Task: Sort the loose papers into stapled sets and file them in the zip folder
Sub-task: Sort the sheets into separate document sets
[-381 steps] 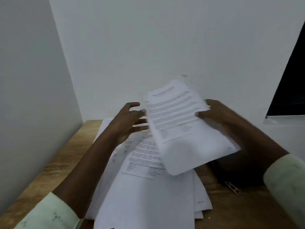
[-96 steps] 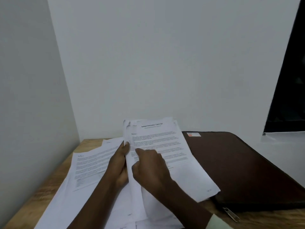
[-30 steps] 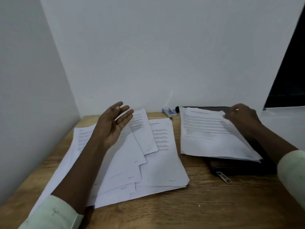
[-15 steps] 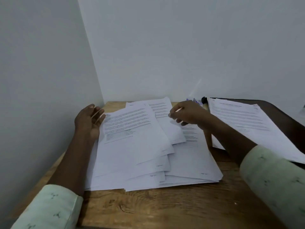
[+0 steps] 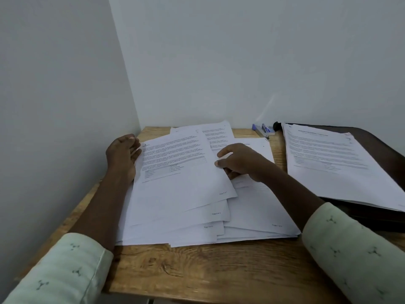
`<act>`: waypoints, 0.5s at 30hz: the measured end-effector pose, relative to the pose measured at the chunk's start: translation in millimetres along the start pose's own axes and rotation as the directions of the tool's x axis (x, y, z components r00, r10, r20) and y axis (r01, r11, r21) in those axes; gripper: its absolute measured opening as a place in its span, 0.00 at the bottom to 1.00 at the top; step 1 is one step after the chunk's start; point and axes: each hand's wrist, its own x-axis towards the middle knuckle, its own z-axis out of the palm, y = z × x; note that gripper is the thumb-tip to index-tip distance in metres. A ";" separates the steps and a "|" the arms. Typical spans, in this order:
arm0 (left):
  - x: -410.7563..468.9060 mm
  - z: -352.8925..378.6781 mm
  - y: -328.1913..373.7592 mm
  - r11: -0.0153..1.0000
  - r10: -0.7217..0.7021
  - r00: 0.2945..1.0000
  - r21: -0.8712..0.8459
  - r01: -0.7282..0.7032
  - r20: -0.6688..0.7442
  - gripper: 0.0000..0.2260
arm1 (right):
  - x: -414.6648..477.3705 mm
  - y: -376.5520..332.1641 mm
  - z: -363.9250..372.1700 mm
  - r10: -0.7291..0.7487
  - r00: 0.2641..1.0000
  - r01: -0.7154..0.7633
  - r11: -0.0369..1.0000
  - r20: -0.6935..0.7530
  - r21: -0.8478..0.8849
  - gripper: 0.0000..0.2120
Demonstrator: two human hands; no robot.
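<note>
A fanned pile of loose white printed papers [image 5: 186, 200] lies on the wooden table [image 5: 197, 268]. My left hand [image 5: 122, 156] rests open at the left edge of the top sheet. At that sheet's right edge, my right hand [image 5: 238, 163] pinches it between thumb and fingers. A separate set of papers [image 5: 337, 165] lies to the right on the dark brown zip folder [image 5: 381, 150]. A blue and silver stapler [image 5: 263, 129] sits at the back by the wall.
White walls close in the table at the left and the back. The table's front edge runs close to me. Both my forearms, in pale sleeves, reach across the front of the table.
My right hand has come down from the upper sheets to the right edge of the top sheet and taken hold of it. My left hand has stayed at the left edge.
</note>
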 end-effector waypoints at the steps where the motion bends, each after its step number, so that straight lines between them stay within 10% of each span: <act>1: 0.1 0.8 -0.4 1.000 0.006 1.000 0.008 -0.006 0.000 0.07 | -1.1 2.4 0.1 0.000 1.000 0.000 1.000 0.001 -0.006 0.17; 15: 0.9 -1.3 1.6 0.999 0.022 0.997 0.047 -0.025 0.073 0.06 | -0.8 17.1 -3.9 -0.040 0.993 0.004 0.949 0.108 0.315 0.14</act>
